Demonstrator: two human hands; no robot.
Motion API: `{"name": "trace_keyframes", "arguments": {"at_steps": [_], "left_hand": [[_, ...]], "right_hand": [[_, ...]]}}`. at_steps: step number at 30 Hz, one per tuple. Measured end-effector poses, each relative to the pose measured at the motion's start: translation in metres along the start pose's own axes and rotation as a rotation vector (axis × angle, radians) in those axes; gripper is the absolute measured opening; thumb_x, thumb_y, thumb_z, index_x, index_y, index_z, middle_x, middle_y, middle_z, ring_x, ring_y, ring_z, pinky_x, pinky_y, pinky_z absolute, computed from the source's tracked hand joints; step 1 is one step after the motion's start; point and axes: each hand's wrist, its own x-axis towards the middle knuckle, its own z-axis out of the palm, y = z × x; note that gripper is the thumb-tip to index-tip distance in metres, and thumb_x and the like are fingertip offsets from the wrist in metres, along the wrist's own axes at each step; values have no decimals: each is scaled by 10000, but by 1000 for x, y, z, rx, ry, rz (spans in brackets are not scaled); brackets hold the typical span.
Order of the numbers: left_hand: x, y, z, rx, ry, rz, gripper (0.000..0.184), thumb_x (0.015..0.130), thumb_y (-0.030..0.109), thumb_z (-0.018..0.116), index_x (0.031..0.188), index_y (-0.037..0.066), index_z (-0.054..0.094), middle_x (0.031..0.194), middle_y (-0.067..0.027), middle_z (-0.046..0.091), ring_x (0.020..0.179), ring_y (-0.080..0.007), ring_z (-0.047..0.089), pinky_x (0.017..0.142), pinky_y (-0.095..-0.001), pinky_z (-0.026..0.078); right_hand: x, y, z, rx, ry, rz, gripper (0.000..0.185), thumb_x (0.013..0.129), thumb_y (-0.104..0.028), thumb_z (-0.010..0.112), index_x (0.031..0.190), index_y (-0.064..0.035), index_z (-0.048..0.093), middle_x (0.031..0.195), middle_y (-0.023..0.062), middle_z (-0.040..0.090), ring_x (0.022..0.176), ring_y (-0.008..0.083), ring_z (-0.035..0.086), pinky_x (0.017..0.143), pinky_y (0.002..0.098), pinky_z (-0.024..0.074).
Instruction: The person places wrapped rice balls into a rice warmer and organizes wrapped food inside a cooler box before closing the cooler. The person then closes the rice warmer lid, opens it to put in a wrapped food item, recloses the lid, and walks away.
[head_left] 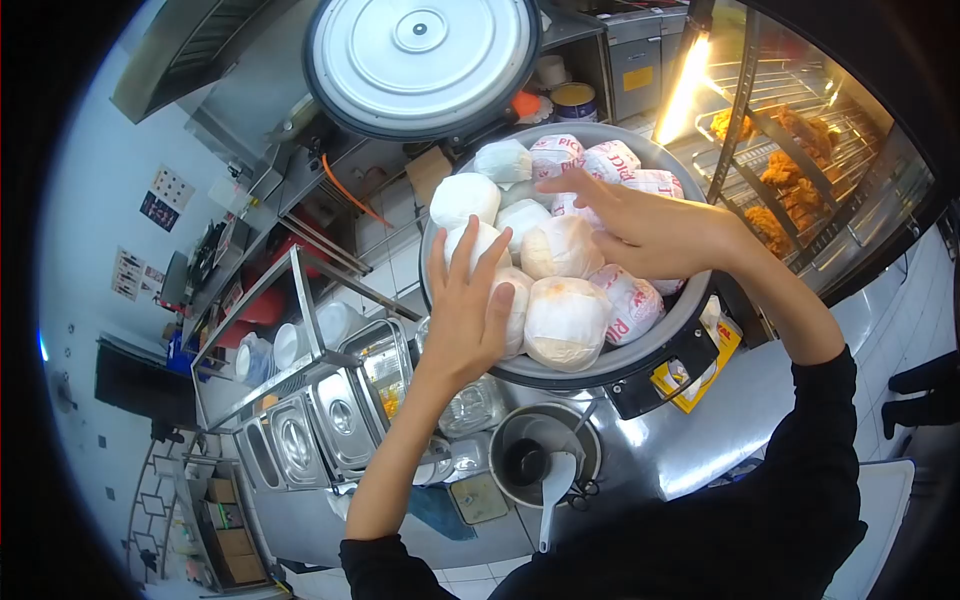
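A big round grey pot [650,150] is filled with several paper-wrapped bundles. Some are plain white, like the front bundle [567,325]; others, like the printed bundle [630,305], carry red letters that read "RICE". My left hand [468,315] lies with fingers spread over the white bundles on the pot's left side. Over the right side reaches my right hand [655,228], its fingers stretched out and its thumb apart, against or just above the bundles. Neither hand is gripping a bundle. The pot's round metal lid [420,60] stands raised behind it.
On the right, a lit glass cabinet holds fried chicken [790,180] on racks. In front of the pot, a metal container [500,425] holds a white paddle [556,490] and other utensils. Lidded steel pans [340,415] stand at left below a metal rack. A yellow box [705,375] is beside the pot.
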Motion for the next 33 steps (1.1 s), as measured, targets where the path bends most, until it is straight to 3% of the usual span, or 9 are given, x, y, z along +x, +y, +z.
{"name": "trace_keyframes", "arguments": {"at_steps": [7,10,13,18,21,26,28,33], "left_hand": [[5,4,4,60,-10,-14,463,987,303,337,1409,133,425,1508,-227,245,1388,-496,125,1120,-584,98],[5,4,1,54,-50,-32,479,989,320,339,1421,122,400,1522,-218,224,1407,-477,106,1119,-597,86],[7,3,-15,-71,-138,-140,517,981,363,372,1431,110,384,1533,-210,204,1415,-466,103,1114,-613,73],[8,41,-5,84,-63,70,586,947,429,431,1432,104,386,1511,-236,245,1412,-462,131,1110,-620,66],[10,51,13,158,-40,91,601,937,444,445,1428,100,395,1493,-258,266,1406,-458,161,1113,-613,68],[13,50,16,141,-46,71,624,934,469,449,1419,79,403,1471,-275,296,1401,-445,194,1125,-581,103],[21,42,6,43,-105,50,634,939,484,439,1420,73,399,1471,-277,296,1403,-438,194,1131,-561,122],[84,-54,1,97,113,-254,593,966,467,411,1389,51,432,1460,-291,301,1384,-447,226,1130,-529,170]], "right_hand": [[-31,-21,-14,95,114,-9,670,843,-13,460,1446,-89,178,1381,226,389,1242,365,488,1033,488,381],[-30,-20,-8,6,166,81,652,871,-51,491,1448,-88,191,1395,210,381,1251,359,483,1030,476,387],[-35,-35,2,157,180,-8,626,898,-99,512,1443,-68,206,1403,188,377,1267,346,470,1034,465,386],[-46,-61,20,174,183,-34,739,830,-89,651,1427,-28,220,1446,191,350,1313,368,406,1084,424,345],[-57,-55,19,104,223,91,720,834,-89,638,1420,-24,224,1459,187,341,1334,368,377,1092,418,335],[-29,-38,-4,-45,321,22,674,848,-83,604,1425,-92,254,1440,185,375,1226,325,523,1029,459,397],[14,-23,-24,-23,225,63,603,861,-74,555,1402,-95,290,1409,198,407,1211,320,534,1012,449,409],[140,79,-22,-49,33,-126,435,892,-64,444,1321,-59,376,1305,197,504,1228,300,511,1036,398,386]]}}
